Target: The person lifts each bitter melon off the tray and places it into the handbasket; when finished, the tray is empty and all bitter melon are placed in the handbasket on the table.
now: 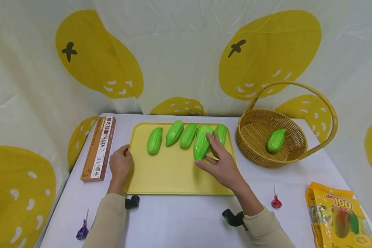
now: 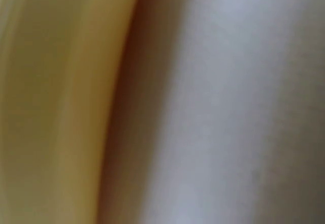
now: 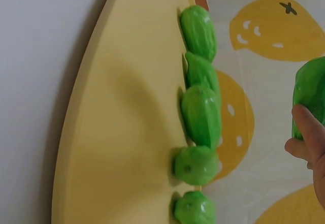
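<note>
My right hand [image 1: 222,167] holds a glossy green, ridged, gourd-like vegetable [image 1: 202,143] between thumb and fingers, above a yellow tray [image 1: 173,175]. In the right wrist view, that vegetable [image 3: 309,89] and part of the hand [image 3: 312,142] show at the right edge. Several similar green vegetables [image 1: 155,140] lie in a row along the tray's far side; the held one partly covers some of them in the head view. My left hand [image 1: 120,162] grips the tray's left rim, fingers curled. Close up and blurred, the tray's edge [image 2: 86,107] fills the left of the left wrist view.
Right of the tray stands a wicker basket [image 1: 248,146] with a tall handle and one green vegetable [image 1: 276,140] inside. A pasta box [image 1: 98,148] lies to the left. Lollipops, one purple [image 1: 82,231] and one red [image 1: 276,202], and a yellow mango bag [image 1: 342,217] lie nearer.
</note>
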The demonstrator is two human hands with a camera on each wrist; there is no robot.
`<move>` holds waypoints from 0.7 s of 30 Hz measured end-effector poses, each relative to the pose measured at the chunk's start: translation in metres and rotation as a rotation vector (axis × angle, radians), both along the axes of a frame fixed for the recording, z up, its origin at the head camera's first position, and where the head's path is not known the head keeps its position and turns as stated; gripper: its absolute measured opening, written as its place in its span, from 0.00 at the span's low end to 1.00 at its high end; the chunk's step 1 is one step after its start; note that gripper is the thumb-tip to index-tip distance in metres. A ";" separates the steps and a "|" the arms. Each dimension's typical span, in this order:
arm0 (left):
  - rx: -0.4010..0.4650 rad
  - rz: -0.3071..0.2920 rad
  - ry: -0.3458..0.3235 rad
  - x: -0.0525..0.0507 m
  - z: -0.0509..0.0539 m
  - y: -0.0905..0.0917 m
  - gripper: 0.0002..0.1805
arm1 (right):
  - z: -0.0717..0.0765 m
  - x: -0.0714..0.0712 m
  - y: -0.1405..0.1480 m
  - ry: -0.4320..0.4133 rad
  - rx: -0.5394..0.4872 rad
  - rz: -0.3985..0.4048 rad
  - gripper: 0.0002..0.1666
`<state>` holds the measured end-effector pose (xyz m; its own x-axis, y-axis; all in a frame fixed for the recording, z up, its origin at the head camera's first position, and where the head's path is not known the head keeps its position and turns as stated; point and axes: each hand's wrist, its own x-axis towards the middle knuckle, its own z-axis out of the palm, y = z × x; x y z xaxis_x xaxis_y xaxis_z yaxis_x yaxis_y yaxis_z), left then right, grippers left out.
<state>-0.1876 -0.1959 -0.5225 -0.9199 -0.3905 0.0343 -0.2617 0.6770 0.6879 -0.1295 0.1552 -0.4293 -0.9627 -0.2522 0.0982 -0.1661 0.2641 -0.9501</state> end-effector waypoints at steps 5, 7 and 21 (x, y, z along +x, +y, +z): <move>-0.003 -0.003 -0.010 -0.001 0.000 0.000 0.21 | 0.002 -0.002 0.020 0.014 0.015 -0.038 0.59; -0.004 -0.002 -0.012 -0.001 0.000 0.000 0.21 | 0.004 -0.003 0.029 0.017 0.018 -0.058 0.58; -0.019 0.000 0.011 0.000 0.000 0.001 0.21 | 0.015 -0.013 0.090 0.027 0.106 -0.193 0.57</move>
